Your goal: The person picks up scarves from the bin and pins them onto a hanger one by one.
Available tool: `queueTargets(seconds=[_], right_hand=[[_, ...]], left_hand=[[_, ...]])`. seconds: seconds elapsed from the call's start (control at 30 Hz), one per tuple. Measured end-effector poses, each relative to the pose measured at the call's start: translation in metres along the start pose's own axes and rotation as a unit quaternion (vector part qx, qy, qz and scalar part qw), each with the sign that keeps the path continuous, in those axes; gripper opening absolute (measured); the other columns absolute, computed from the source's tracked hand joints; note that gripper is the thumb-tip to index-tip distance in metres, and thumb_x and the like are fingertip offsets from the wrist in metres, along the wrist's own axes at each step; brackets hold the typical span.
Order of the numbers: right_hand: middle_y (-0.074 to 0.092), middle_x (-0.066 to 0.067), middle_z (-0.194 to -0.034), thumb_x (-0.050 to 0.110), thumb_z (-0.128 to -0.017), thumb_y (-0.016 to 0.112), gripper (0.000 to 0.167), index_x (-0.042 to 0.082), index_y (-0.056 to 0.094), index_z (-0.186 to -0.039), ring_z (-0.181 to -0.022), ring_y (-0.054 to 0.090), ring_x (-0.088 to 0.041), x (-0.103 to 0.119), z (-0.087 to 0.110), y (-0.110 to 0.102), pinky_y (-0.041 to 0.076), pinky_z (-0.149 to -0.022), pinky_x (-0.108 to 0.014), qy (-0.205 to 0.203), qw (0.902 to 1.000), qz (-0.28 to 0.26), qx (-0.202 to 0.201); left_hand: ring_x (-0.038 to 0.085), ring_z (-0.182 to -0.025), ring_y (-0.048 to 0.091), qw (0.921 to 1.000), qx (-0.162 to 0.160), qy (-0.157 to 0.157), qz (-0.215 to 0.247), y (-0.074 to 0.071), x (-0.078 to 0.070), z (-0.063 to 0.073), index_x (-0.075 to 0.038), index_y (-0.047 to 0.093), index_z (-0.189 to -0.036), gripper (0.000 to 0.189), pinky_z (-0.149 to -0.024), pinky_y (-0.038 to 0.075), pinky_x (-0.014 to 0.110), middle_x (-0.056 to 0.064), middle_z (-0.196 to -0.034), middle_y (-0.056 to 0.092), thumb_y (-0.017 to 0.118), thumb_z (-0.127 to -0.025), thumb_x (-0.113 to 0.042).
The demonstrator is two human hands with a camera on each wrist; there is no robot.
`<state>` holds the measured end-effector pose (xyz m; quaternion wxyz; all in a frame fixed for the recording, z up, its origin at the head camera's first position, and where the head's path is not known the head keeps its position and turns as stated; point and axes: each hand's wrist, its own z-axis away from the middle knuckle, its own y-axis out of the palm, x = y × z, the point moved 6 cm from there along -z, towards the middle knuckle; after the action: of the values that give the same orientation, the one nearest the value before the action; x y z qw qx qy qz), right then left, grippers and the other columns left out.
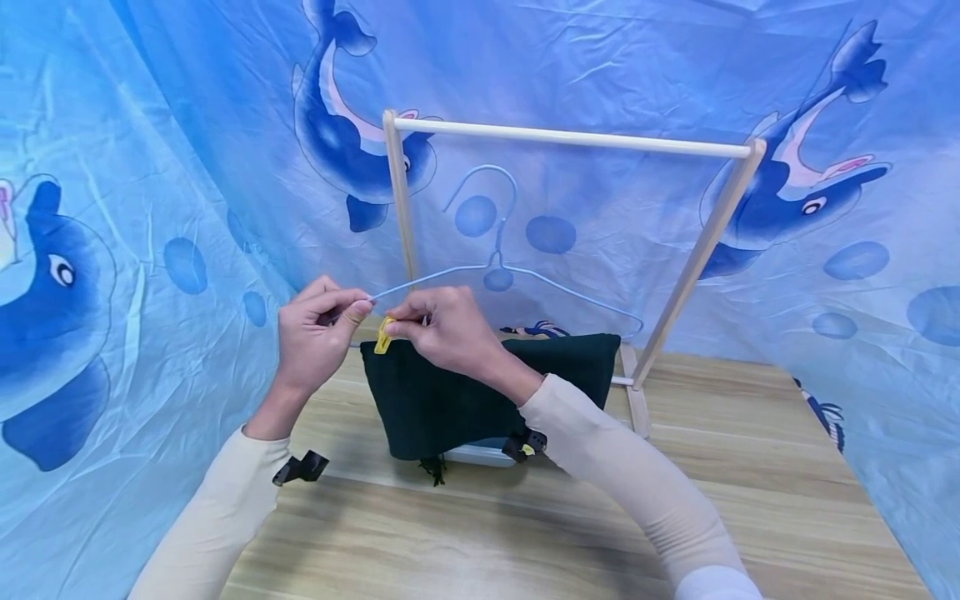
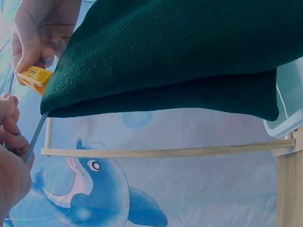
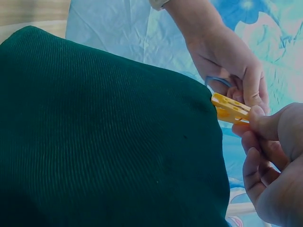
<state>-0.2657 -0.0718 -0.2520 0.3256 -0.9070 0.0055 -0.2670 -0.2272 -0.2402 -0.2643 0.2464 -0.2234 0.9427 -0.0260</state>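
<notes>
My left hand (image 1: pixel 315 333) pinches the left end of a light blue wire hanger (image 1: pixel 555 283). Over the hanger's lower bar drapes a dark green ribbed cloth (image 1: pixel 435 408) with a dark tassel at its lower edge. Between thumb and fingers my right hand (image 1: pixel 457 329) pinches a yellow clothespin (image 1: pixel 383 335), which sits at the cloth's upper left corner. In the right wrist view the clothespin (image 3: pixel 231 109) meets the cloth's edge beside the left hand. From the left wrist view, the hanger wire (image 2: pixel 35 137) comes out from under the cloth (image 2: pixel 142 56).
A wooden rack with a white top rod (image 1: pixel 570 137) stands behind the hanger. Partly hidden under the cloth is a pale container (image 1: pixel 480 455) on the wood-grain table (image 1: pixel 420 542). Blue curtain fabric (image 1: pixel 630 67) printed with dolphins surrounds the table.
</notes>
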Motion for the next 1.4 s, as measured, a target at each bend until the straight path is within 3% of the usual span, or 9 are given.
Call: queueTargets(seconds=[0.37, 0.63, 0.87, 1.13, 1.4], right_hand=[[0.078, -0.001, -0.087, 0.014, -0.091, 0.079, 0.013, 0.006, 0.081, -0.100, -0.066, 0.062, -0.004, -0.003, 0.001, 0.010, 0.050, -0.062, -0.017, 0.025, 0.9990, 0.008, 0.037], [0.078, -0.001, -0.094, 0.023, -0.091, 0.079, 0.030, 0.007, 0.077, -0.116, -0.077, 0.066, -0.005, -0.006, 0.002, 0.015, 0.053, -0.069, -0.017, 0.044, 0.9970, 0.000, 0.064], [0.078, 0.000, -0.105, 0.027, -0.091, 0.080, 0.034, 0.010, 0.076, -0.120, -0.084, 0.065, -0.004, -0.008, 0.004, 0.013, 0.054, -0.072, -0.019, 0.061, 0.9960, -0.018, 0.063], [0.077, -0.001, -0.107, 0.028, -0.091, 0.080, 0.033, 0.011, 0.076, -0.119, -0.085, 0.065, -0.005, -0.002, 0.021, -0.015, 0.057, -0.075, -0.024, 0.054, 0.9981, -0.025, 0.015], [0.077, -0.003, -0.106, 0.015, -0.091, 0.079, 0.032, 0.007, 0.074, -0.121, -0.086, 0.067, -0.008, -0.003, 0.048, -0.056, 0.058, -0.075, -0.031, 0.017, 0.9977, -0.052, -0.040]], left_hand=[[0.008, -0.061, 0.042, 1.0000, 0.003, 0.002, 0.000, 0.002, -0.002, 0.002, 0.009, 0.077, -0.091, 0.007, -0.053, 0.031, 0.017, 0.009, -0.071, 0.053, 0.078, -0.084, 0.010], [0.008, -0.062, 0.042, 1.0000, 0.001, -0.001, 0.002, -0.001, 0.000, 0.006, 0.010, 0.077, -0.090, 0.007, -0.054, 0.031, 0.017, 0.009, -0.072, 0.053, 0.078, -0.084, 0.010], [0.008, -0.062, 0.042, 1.0000, 0.002, 0.001, 0.006, -0.002, 0.000, 0.008, 0.009, 0.077, -0.091, 0.007, -0.054, 0.031, 0.017, 0.008, -0.072, 0.053, 0.077, -0.084, 0.010], [0.007, -0.063, 0.042, 1.0000, 0.003, -0.007, -0.004, -0.004, 0.003, 0.008, 0.008, 0.077, -0.092, 0.010, -0.054, 0.031, 0.018, 0.003, -0.073, 0.052, 0.076, -0.083, 0.014], [0.007, -0.064, 0.042, 0.9999, -0.001, -0.011, 0.001, -0.006, 0.006, 0.007, 0.010, 0.077, -0.092, 0.010, -0.054, 0.031, 0.017, 0.005, -0.074, 0.054, 0.076, -0.082, 0.014]])
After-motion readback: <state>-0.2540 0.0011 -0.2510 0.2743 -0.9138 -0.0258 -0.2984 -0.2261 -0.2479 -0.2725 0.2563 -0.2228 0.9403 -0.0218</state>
